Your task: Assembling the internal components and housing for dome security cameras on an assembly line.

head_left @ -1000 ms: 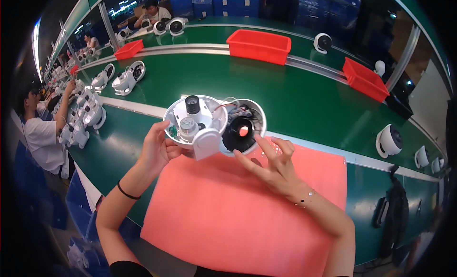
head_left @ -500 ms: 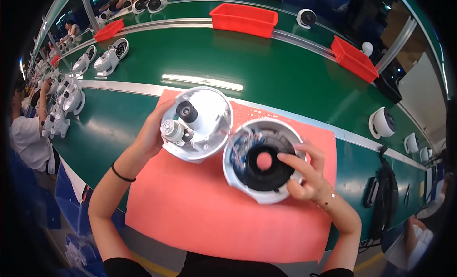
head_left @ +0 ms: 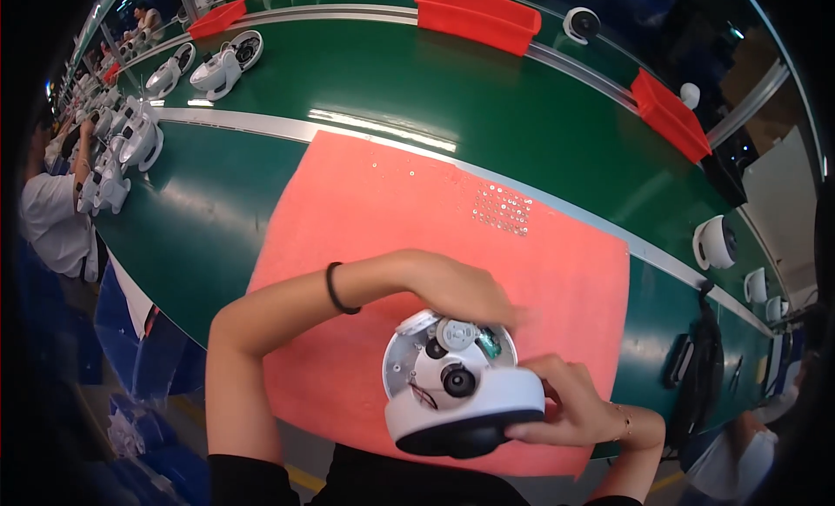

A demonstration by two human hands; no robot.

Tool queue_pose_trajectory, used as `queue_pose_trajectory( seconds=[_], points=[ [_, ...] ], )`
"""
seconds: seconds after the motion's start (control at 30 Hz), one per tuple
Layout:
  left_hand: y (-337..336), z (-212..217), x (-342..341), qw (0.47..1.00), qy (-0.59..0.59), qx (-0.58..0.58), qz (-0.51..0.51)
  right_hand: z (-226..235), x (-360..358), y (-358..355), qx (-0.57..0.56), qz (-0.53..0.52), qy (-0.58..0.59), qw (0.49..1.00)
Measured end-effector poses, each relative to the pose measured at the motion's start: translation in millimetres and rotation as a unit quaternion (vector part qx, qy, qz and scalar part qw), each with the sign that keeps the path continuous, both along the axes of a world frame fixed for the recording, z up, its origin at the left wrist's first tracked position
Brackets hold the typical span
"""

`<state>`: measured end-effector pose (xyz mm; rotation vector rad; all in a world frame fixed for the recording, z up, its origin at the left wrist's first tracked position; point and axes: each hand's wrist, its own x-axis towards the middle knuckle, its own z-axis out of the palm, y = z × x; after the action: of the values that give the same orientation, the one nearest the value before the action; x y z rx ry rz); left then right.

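While curled round the right flank of the white dome housing [head_left: 470,400], fingers of the right hand [head_left: 574,410] gripping it, thumb up on the shell, other fingertips tucked under the dark lower rim. Left hand [head_left: 452,289] arched over the far edge of the same housing, fingers bent down and closed on the rim behind the inner plate; exact contact of the fingertips blurred, hard to tell. Black band [head_left: 334,288] on the left wrist.

Housing held near the lower edge of the view, close to the body, above the near part of the red mat [head_left: 417,210]; touching the mat or not, cannot tell. Tilted: open face with round white plate, black lens [head_left: 458,381] and small grey disc turned up and toward the wearer, dark rounded base pointing down and nearer. No clear long axis, the piece being roughly round; broadest span running left to right.

Farther out on the mat: patch of small pale screws [head_left: 503,208] toward the far right corner, well apart from both hands. Beyond the mat, green conveyor belt [head_left: 391,80] with metal rail. Red bins [head_left: 477,17] along the far side. White camera units [head_left: 222,67] upper left, another white dome unit [head_left: 715,242] at right. Person in white sleeve at far left edge.
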<state>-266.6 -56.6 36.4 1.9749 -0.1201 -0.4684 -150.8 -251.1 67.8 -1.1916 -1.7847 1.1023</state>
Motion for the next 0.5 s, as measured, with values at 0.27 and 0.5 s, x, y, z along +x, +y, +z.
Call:
queue_pose_trajectory(
  seconds=[0.27, 0.5],
  points=[
    [-41.7, 7.5, -112.2, 0.840, -0.244, 0.100, 0.473, 11.7, 5.9, 17.8, -0.201, -0.045, 0.016, 0.978],
    [-97.7, 10.8, -131.1, 0.845, -0.202, 0.131, 0.478, 14.4, 9.8, 37.5, -0.218, -0.011, 0.018, 0.976]
  ],
)
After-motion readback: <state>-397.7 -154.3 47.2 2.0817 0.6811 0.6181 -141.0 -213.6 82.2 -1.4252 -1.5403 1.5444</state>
